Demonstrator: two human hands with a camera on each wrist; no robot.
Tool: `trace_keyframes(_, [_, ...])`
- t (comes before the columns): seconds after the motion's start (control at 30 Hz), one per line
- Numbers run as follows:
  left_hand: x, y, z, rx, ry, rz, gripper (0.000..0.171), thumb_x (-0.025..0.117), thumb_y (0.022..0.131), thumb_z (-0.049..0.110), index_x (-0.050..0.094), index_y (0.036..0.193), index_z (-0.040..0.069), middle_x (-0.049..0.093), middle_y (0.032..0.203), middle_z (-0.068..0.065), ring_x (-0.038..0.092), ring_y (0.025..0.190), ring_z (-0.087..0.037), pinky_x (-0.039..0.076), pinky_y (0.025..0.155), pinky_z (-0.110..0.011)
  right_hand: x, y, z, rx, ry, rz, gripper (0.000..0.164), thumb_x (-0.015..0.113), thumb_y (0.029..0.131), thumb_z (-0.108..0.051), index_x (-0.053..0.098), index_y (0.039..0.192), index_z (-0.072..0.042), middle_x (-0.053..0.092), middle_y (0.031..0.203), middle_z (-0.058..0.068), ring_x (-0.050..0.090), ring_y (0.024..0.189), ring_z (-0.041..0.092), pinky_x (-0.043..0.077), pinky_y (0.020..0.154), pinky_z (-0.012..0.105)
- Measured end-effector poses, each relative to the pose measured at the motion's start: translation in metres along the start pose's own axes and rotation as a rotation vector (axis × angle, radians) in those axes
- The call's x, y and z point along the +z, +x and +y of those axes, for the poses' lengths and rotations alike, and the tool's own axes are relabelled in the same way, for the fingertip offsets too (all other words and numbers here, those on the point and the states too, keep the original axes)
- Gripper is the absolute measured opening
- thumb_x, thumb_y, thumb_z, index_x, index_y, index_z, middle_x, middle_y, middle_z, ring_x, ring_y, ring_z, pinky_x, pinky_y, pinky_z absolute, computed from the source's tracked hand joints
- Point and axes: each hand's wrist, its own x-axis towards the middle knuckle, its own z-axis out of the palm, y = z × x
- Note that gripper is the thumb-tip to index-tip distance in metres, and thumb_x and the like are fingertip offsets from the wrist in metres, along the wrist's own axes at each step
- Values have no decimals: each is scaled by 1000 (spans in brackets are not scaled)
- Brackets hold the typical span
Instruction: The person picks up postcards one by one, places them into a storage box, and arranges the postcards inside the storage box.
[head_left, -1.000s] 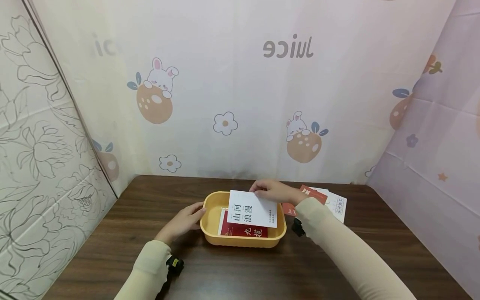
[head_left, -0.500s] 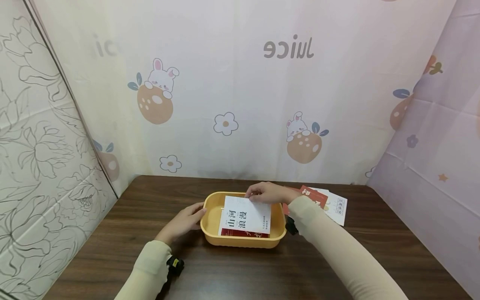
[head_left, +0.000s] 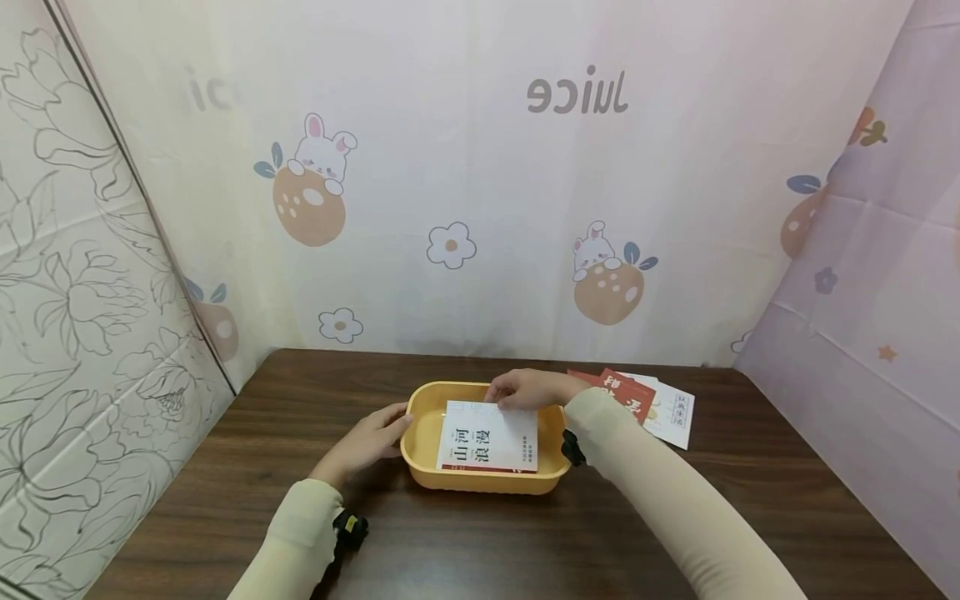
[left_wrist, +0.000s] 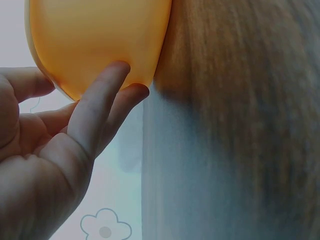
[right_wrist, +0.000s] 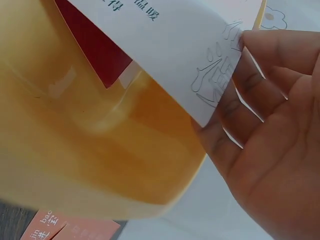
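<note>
White rectangular paper card (head_left: 502,444), likely light, flexible, best edge-held, was gripped by right hand (head_left: 531,389); yellow plastic tub (head_left: 487,482), by left hand (head_left: 372,437).

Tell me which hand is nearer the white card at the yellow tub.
Right. The right hand holds the white card at its far edge; the left hand touches the left end of the yellow tub, apart from the card.
</note>
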Motion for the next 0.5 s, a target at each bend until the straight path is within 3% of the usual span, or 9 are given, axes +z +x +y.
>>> trace_keyframes(0.5, [1, -1, 0, -8, 9, -8, 49, 44, 110, 20, 36, 150, -7, 43, 146, -32, 56, 122, -40, 57, 89, -44, 8, 3, -5, 159, -38, -90, 28, 62, 100, -29, 67, 127, -23, 62, 126, -1, 53, 116, 21, 42, 105, 50])
